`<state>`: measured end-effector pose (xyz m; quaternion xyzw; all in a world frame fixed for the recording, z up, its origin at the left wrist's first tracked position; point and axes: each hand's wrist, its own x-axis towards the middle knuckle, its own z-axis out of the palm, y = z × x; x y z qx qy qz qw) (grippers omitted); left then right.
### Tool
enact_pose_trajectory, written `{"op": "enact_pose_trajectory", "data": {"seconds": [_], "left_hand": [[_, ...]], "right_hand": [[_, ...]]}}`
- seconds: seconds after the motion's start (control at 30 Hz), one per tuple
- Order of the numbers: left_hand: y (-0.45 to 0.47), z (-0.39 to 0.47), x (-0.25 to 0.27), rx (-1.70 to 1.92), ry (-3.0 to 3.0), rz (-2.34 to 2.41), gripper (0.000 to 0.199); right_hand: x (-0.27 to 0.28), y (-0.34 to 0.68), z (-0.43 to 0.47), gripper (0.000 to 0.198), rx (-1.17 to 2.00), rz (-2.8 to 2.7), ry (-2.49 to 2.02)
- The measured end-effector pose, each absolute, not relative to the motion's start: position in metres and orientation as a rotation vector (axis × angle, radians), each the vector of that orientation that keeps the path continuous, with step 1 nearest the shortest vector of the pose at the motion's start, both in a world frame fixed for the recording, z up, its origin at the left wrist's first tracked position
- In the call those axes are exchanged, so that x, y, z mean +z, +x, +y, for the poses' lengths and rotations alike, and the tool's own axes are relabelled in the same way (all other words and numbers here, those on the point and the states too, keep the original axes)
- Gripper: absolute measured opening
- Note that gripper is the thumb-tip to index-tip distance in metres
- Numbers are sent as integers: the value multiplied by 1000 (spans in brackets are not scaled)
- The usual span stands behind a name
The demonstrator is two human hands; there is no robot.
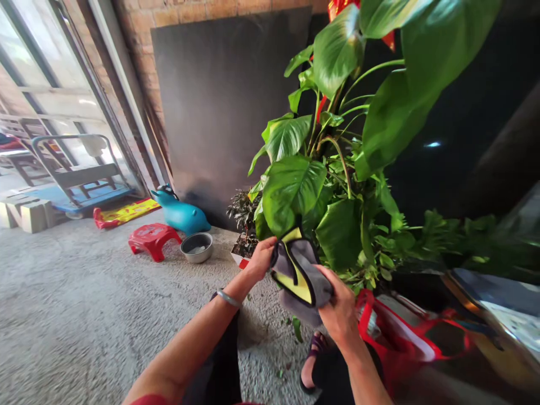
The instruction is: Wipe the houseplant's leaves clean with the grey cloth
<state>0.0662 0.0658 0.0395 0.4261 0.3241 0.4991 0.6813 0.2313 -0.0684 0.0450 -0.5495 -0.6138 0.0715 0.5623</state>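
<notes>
A folded grey and yellow cloth with black edging is bunched up between my two hands. My left hand pinches its left side, close under a big green leaf. My right hand is wrapped round the cloth's right side, the fingers partly hidden behind it. Just beyond the cloth rises a tall leafy plant with broad glossy leaves. Whether the cloth touches the leaf above it, I cannot tell.
To the left stand a red stool, a metal bowl and a blue animal-shaped toy. A platform trolley is farther back. A red bag sits to my right. Behind the plant leans a dark panel.
</notes>
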Motion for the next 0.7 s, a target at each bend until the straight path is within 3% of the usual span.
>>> {"op": "enact_pose_trajectory", "data": {"seconds": [0.13, 0.33, 0.43, 0.57, 0.7], "left_hand": [[72, 54, 37, 758, 1210, 731, 8], [110, 37, 134, 792, 1452, 426, 15], [132, 36, 152, 742, 1574, 384, 16], [161, 60, 101, 612, 1572, 501, 20], [190, 93, 29, 698, 1327, 828, 25]], "right_hand": [[27, 268, -103, 35, 226, -1159, -1413], [29, 317, -143, 44, 80, -860, -1478], [28, 323, -155, 40, 39, -870, -1518], [36, 331, -157, 37, -21, -868, -1560], [79, 359, -133, 36, -317, -762, -1554]]}}
